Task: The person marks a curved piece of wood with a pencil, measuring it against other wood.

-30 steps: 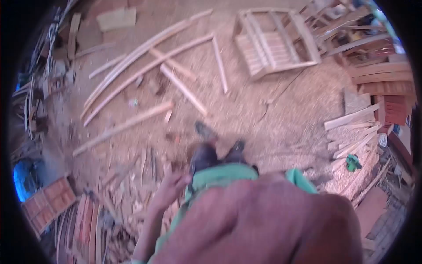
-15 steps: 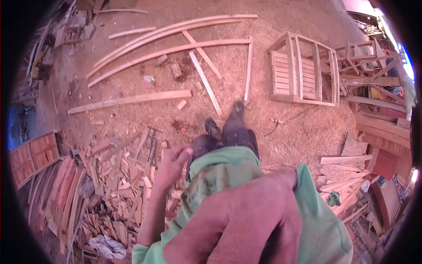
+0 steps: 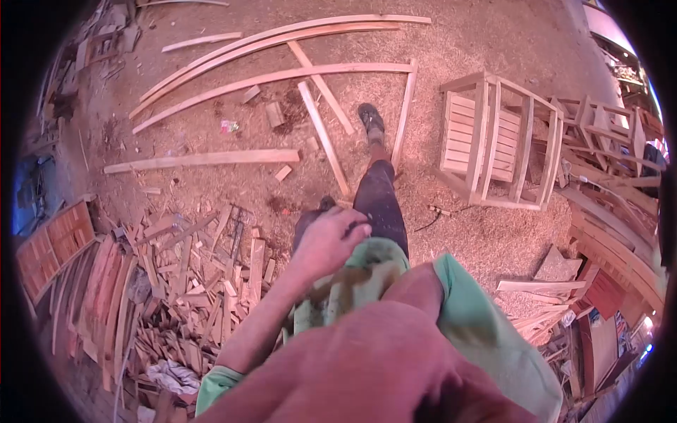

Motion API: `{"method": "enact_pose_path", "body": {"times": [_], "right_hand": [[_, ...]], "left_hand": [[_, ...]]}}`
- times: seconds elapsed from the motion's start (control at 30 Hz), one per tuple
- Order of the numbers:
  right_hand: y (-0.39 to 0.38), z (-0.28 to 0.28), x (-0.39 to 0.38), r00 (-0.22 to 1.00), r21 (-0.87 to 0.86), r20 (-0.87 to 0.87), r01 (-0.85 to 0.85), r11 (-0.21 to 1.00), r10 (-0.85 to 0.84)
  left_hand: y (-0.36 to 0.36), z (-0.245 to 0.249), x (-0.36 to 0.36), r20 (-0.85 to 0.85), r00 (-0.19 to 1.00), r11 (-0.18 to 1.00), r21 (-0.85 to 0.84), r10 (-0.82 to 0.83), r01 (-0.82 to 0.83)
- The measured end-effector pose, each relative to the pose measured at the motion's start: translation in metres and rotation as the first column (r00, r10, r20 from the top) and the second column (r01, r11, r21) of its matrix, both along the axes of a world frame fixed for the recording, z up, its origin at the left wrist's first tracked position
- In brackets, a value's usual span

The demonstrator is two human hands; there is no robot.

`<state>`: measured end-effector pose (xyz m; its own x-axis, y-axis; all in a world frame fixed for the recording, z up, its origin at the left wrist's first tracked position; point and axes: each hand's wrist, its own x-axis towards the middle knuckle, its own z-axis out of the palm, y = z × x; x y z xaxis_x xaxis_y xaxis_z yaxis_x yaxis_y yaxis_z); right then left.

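My left hand (image 3: 330, 243) hangs in front of my body, over the dark trousers (image 3: 381, 204) and the hem of my stained green shirt (image 3: 377, 252). Its fingers are loosely curled, with a gap between them and the thumb, and I see nothing held. My right arm (image 3: 374, 338) comes out of the green sleeve (image 3: 469, 303) and bends up close to the camera. It fills the lower middle of the view, and I cannot make out its fingers. One shoe (image 3: 369, 116) is stretched forward on the ground, near a thin wooden strip (image 3: 403, 120).
Long curved wooden strips (image 3: 282, 76) and a straight board (image 3: 204, 161) lie ahead on the sawdust-strewn ground. A slatted wooden frame (image 3: 486, 137) stands at the right. Offcuts (image 3: 201, 282) are heaped at the left, beside stacked boards (image 3: 99, 303). More planks (image 3: 543, 285) lie at the right.
My left hand has swung to the right, across the front of my body. One foot has stepped forward among the strips. My right arm has shifted and looks larger in the foreground.
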<state>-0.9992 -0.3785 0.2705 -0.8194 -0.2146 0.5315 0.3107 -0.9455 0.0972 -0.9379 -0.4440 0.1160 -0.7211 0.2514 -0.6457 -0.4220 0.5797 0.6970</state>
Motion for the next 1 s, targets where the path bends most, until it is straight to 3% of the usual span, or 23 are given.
{"method": "enact_pose_path", "body": {"times": [0.1,0.23,0.3,0.37,0.4,0.47,0.5,0.53,0.57,0.6,0.63,0.67,0.7,0.73,0.77,0.8,0.87,0.93,1.0], "right_hand": [[0.022,-0.035,-0.085,0.986,0.067,0.112,0.113,0.991,-0.120],[0.035,-0.090,-0.189,0.891,0.200,0.302,0.288,0.937,-0.338],[0.042,-0.132,-0.234,0.829,0.345,0.343,0.326,0.880,-0.442],[0.084,-0.212,-0.287,0.977,0.583,0.170,0.002,0.812,-0.125],[0.093,-0.263,-0.307,0.976,0.712,0.218,-0.174,0.681,0.022],[0.110,-0.363,-0.348,0.881,0.859,0.330,-0.429,0.279,0.339],[0.101,-0.434,-0.350,0.924,0.943,0.299,-0.324,0.077,0.238],[0.107,-0.518,-0.358,0.924,0.947,0.263,-0.191,-0.260,0.279],[0.119,-0.604,-0.375,0.845,0.828,0.186,0.140,-0.544,0.501],[0.129,-0.661,-0.384,0.794,0.575,0.252,0.337,-0.745,0.553],[0.143,-0.747,-0.378,0.706,0.158,0.303,0.626,-0.764,0.641],[0.151,-0.798,-0.398,0.544,-0.003,0.425,0.800,-0.600,0.723],[0.159,-0.837,-0.415,0.529,-0.045,0.393,0.828,-0.559,0.752],[0.167,-0.876,-0.440,0.569,0.045,0.411,0.768,-0.639,0.712],[0.181,-0.928,-0.453,0.719,0.099,0.283,0.636,-0.765,0.635],[0.201,-0.987,-0.453,0.711,-0.128,0.138,0.703,-0.699,0.690],[0.166,-0.966,-0.476,0.754,-0.135,0.246,0.649,-0.749,0.609],[0.168,-1.012,-0.483,0.720,-0.020,0.389,0.630,-0.776,0.575],[0.166,-1.009,-0.474,0.761,0.024,0.279,0.605,-0.796,0.586]], "left_hand": [[0.041,-0.054,-0.074,0.101,0.990,0.995,0.009,-0.103,0.103],[0.093,-0.141,-0.146,0.008,0.979,0.975,-0.091,-0.203,0.203],[0.120,-0.197,-0.155,-0.083,0.983,0.984,-0.082,-0.165,0.159],[0.141,-0.251,-0.152,-0.118,0.972,0.975,-0.123,-0.202,0.188],[0.149,-0.267,-0.155,-0.145,0.969,0.976,-0.113,-0.200,0.185],[0.160,-0.288,-0.147,-0.199,0.963,0.980,-0.126,-0.180,0.157],[0.158,-0.299,-0.141,-0.215,0.961,0.980,-0.135,-0.172,0.145],[0.149,-0.305,-0.146,-0.215,0.966,0.989,-0.068,-0.141,0.129],[0.143,-0.313,-0.152,-0.220,0.969,0.994,0.006,-0.109,0.113],[0.144,-0.332,-0.143,-0.224,0.974,0.994,0.104,-0.020,0.044],[0.140,-0.341,-0.147,-0.234,0.972,0.989,0.140,-0.015,0.050],[0.143,-0.349,-0.148,-0.207,0.977,0.986,0.150,-0.039,0.071],[0.145,-0.356,-0.149,-0.277,0.961,0.990,0.129,-0.019,0.057],[0.153,-0.370,-0.133,-0.340,0.939,0.992,0.087,-0.053,0.087],[0.166,-0.383,-0.111,-0.394,0.914,0.992,0.043,-0.094,0.120],[0.177,-0.393,-0.095,-0.377,0.921,0.990,0.063,-0.097,0.130],[0.199,-0.410,-0.063,-0.278,0.959,0.977,0.184,-0.050,0.105],[0.220,-0.420,-0.034,-0.185,0.983,0.957,0.288,0.010,0.045],[0.233,-0.423,-0.016,-0.135,0.989,0.941,0.338,0.058,-0.010]]}}
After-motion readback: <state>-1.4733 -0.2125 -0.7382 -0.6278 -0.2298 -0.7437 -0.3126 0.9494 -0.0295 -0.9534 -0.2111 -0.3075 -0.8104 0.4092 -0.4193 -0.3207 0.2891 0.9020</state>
